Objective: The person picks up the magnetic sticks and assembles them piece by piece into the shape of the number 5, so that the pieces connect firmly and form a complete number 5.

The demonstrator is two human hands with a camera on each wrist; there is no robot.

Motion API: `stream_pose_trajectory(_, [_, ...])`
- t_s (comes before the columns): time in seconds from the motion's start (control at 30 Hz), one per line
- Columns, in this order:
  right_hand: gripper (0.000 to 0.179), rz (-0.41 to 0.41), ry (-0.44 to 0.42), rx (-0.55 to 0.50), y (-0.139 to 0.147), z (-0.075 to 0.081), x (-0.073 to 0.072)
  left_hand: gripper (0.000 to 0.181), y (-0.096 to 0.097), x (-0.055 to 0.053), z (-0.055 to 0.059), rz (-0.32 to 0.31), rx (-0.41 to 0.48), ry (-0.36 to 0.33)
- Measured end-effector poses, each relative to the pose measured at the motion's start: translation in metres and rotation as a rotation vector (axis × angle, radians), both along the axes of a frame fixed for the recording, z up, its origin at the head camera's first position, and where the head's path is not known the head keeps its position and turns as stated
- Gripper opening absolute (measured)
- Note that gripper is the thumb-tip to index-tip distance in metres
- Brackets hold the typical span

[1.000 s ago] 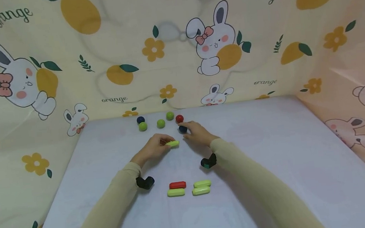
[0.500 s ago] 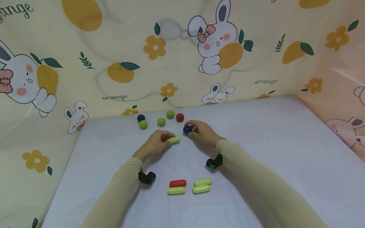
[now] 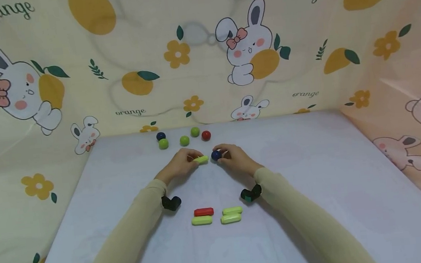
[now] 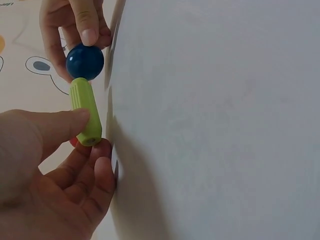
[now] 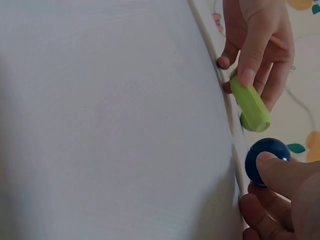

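In the head view my left hand pinches a short yellow-green rod between thumb and fingers. The rod has ribbed sides, and a small hole shows in its near end in the left wrist view. Facing it, my right hand pinches a glossy dark blue ball, with the thumb across it in the right wrist view. The rod's free end points at the ball; a small gap separates them in the right wrist view. The fingers partly cover both pieces.
At the back of the white table lie another dark blue ball, several green balls and a red ball. Nearer lie a red rod and 3 yellow-green rods, in two pairs. A printed cloth hangs behind.
My right hand has taken the blue ball from beside the red ball and drawn it nearer, level with the rod. My left hand keeps hold of the rod and has shifted only slightly.
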State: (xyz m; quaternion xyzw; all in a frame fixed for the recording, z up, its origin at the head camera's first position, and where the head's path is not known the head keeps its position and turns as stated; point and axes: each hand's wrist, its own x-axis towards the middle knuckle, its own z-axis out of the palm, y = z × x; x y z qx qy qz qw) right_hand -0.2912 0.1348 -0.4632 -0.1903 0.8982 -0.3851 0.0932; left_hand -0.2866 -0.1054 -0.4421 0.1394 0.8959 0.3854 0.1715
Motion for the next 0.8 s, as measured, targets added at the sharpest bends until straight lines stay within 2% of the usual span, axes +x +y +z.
stream_pose_trajectory(0.17, [0.046, 0.041, 0.002, -0.007, 0.001, 0.0, 0.004, 0.034, 0.004, -0.003, -0.001, -0.032, -0.003, 0.022])
stream_pose_trajectory(0.4, [0.046, 0.058, -0.021, -0.033, 0.002, -0.006, 0.003, 0.034, 0.006, -0.002, -0.001, -0.015, -0.02, 0.009])
stream_pose_trajectory(0.63, [0.044, 0.045, -0.016, -0.065, 0.009, -0.01, 0.004, 0.034, 0.007, -0.002, -0.003, -0.046, -0.003, 0.034])
stream_pose_trajectory(0.8, [0.043, 0.041, -0.024, -0.084, 0.012, -0.012, 0.006, 0.034, 0.003, -0.001, -0.009, -0.033, -0.002, 0.053])
